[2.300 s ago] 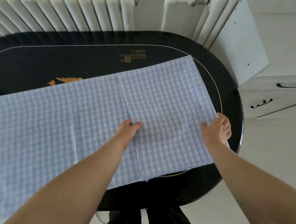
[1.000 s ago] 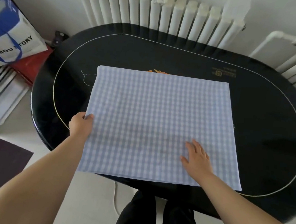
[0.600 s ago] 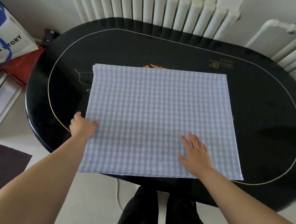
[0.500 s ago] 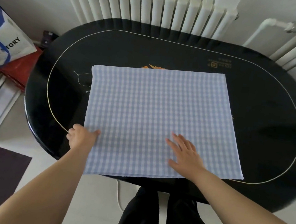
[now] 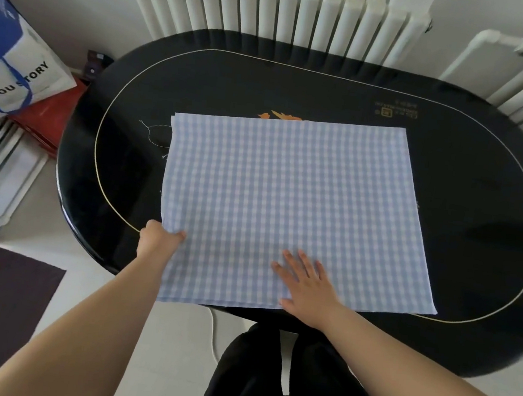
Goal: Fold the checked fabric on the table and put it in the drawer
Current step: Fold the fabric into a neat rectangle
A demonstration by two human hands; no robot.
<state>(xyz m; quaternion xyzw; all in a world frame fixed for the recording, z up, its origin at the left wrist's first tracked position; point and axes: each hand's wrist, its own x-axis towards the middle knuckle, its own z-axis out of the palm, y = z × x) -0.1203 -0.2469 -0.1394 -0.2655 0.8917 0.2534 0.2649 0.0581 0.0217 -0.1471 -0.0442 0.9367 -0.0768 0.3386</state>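
**Two hands on the folded checked fabric**

The checked fabric (image 5: 288, 207) lies flat on the black table (image 5: 480, 195), and its near edge hangs a little over the table's rim. The left hand (image 5: 159, 240) holds the fabric's left edge near the front corner; the thumb lies on top, and the other fingers seem to be curled under the edge, though they are hidden. The right hand (image 5: 304, 281) rests flat on the fabric near its front edge, fingers straight and spread, grasping nothing.
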